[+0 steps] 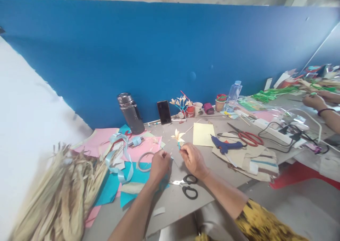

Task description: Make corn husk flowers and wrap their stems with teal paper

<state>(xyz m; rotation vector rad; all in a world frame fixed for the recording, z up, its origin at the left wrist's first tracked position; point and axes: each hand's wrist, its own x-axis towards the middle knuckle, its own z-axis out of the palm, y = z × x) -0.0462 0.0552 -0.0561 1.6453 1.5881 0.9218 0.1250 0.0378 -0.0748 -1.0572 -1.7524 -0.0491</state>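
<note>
My right hand (193, 158) pinches the blue stem of a small cream flower (178, 136), whose petals point up and away from me. To its left, my left hand (160, 164) is closed at the fingertips, and what it holds, if anything, is too small to make out. Black-handled scissors (190, 192) lie on the table just below the hands. A roll of tape (145, 166) rests beside my left hand, on blue and pink paper. Similar cream flowers (181, 101) on blue stems stand in a holder at the back.
Dried corn husks (63, 195) pile up at the left. A blue glue gun (227, 144), red-handled scissors (248, 137) and a power strip (278, 133) lie to the right. A flask (130, 114), phone (164, 112) and bottle (233, 96) stand along the blue partition. Another person's hands (316, 100) work at far right.
</note>
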